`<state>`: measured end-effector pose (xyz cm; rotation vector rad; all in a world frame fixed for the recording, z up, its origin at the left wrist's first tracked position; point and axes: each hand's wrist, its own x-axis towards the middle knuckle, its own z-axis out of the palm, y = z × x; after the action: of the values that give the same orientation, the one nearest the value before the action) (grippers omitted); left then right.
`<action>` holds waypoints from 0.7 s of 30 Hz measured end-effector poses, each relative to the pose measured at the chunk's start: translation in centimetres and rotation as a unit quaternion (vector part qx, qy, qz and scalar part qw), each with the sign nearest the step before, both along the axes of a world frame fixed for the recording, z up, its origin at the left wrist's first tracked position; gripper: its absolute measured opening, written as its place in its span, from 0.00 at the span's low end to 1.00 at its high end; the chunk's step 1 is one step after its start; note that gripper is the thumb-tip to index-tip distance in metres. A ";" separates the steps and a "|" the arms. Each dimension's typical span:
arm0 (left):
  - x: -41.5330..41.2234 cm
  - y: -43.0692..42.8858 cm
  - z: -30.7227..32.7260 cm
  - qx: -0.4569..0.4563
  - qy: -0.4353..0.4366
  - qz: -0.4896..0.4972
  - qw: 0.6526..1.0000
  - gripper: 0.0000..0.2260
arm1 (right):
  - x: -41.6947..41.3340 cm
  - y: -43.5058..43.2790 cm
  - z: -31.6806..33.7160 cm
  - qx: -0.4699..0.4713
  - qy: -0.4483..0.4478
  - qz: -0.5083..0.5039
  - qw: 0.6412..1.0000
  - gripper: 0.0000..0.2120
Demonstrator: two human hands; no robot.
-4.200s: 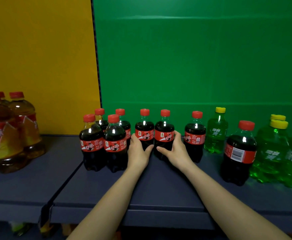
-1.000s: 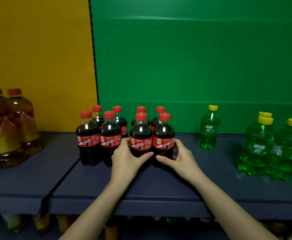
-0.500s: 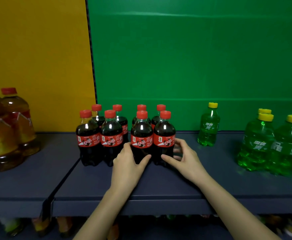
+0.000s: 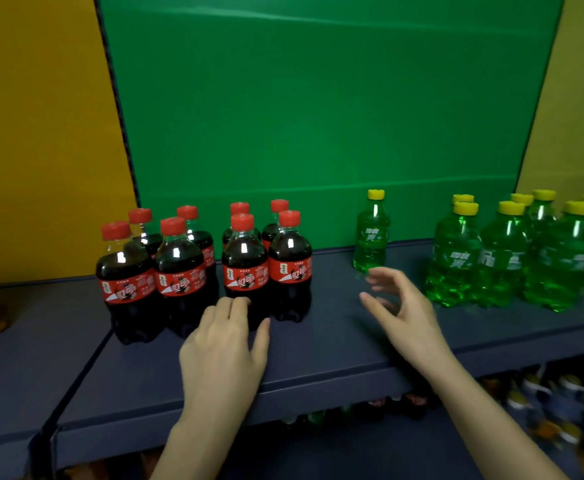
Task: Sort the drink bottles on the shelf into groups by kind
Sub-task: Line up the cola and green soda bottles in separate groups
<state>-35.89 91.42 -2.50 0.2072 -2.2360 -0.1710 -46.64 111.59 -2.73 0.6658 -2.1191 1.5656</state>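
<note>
Dark shelf [image 4: 335, 341], green backdrop [image 4: 318, 116]: cola bottles [image 4: 245, 265] grouped, left hand [image 4: 223, 344] resting at their base, grip apart. Right hand [image 4: 403, 306], grip apart and empty, hovers near lone green soda bottle [image 4: 372, 233] right of them. Next, likely: clasp it, join green cluster [image 4: 512, 254] farther right.
</note>
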 end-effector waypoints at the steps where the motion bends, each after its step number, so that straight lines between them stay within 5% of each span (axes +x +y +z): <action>1: -0.3 0.6 0.2 -0.009 0.011 -0.026 1.000 0.10 | -0.1 1.3 0.1 -0.006 0.016 -0.029 0.999 0.14; 11: -6.7 9.0 2.8 0.024 -0.095 -0.163 0.982 0.14 | -2.1 11.0 1.0 0.103 0.026 -0.195 0.975 0.22; 16: -13.4 10.9 3.6 0.068 -0.255 -0.142 0.954 0.24 | -3.4 11.9 1.5 0.226 0.022 -0.183 0.956 0.33; 21: -20.0 12.0 4.1 0.202 -0.222 -0.150 0.942 0.30 | -4.2 11.9 1.5 0.257 0.042 -0.153 0.953 0.36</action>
<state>-55.86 103.40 1.60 0.1291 -2.6534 -0.8262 -50.82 123.54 -1.19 0.5136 -2.4379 0.8106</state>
